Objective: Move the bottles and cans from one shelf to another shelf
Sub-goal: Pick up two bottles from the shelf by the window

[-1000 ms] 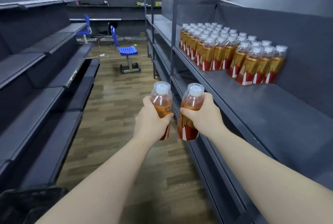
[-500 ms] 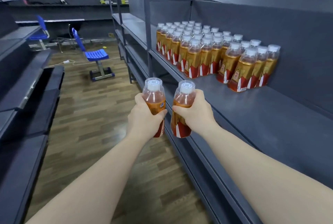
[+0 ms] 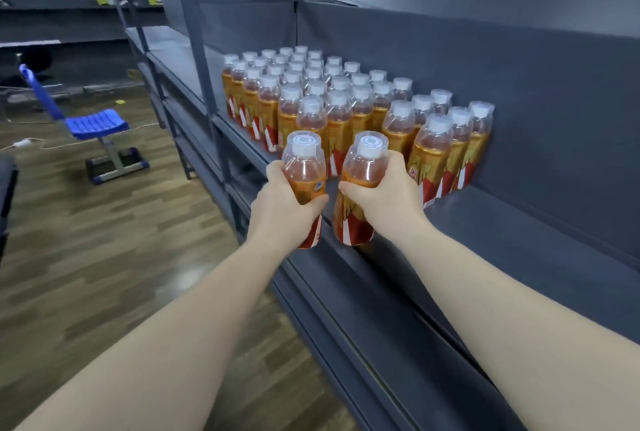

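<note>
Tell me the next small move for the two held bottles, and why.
Probably lower both onto the bare shelf beside the standing rows. The left hand grips the left bottle, the right hand grips the right bottle, both upright at the shelf's front edge, and the nearest rows end right behind them.

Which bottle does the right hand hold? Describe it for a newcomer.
On the grey shelf at right stands a block of bottles. Before it, two more are held; the right hand grips the tilted bottle nearer that block.
</note>
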